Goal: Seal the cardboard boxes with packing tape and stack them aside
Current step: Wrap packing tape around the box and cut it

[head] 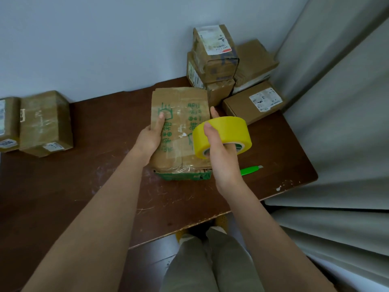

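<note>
1. One worn cardboard box [181, 127] with green print lies at the centre of the frame on the dark brown table [84, 186], its top flaps closed and streaked with old clear tape.
2. Judging by the creased flaps and crushed lower edge, the board is soft and the box probably light; it would be best held by its side walls, not by the sagging top.
3. The left hand [150, 140] grips the box's left edge, fingers curled over the side and thumb lying flat on the top.
4. The right hand [221, 152] holds a yellow tape roll [223, 138] just above the box's right side, fingers threaded through the core and thumb pressed on the outer face. The roll is stiff and its face looks smooth; the core gives the surer hold.
5. A green utility knife [250, 170] lies on the table just right of the box.
6. Stacked boxes [214, 57] fill the upper right corner; two more boxes [45, 123] sit at the left edge.
</note>
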The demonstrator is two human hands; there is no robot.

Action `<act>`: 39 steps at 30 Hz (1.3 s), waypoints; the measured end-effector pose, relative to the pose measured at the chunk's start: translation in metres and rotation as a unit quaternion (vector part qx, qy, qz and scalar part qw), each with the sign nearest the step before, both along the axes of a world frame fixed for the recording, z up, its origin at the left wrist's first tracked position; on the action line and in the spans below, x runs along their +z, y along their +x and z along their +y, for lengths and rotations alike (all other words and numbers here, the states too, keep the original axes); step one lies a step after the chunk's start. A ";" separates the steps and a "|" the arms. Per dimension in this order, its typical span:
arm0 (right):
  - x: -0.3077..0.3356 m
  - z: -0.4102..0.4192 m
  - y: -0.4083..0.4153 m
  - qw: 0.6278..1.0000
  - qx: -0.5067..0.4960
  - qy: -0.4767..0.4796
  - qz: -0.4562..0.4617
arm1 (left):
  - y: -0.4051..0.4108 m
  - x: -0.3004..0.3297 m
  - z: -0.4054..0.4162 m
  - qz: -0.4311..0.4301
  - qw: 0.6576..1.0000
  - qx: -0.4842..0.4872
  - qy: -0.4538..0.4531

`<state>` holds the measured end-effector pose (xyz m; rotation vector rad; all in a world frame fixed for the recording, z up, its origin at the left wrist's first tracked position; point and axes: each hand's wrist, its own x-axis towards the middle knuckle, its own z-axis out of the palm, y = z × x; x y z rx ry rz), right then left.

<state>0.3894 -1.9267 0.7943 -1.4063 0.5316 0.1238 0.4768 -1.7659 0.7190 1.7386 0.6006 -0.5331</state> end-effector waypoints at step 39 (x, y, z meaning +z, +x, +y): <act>-0.098 -0.057 0.029 0.998 -0.031 0.049 0.006 | -0.012 -0.017 0.001 -0.084 0.993 0.051 0.064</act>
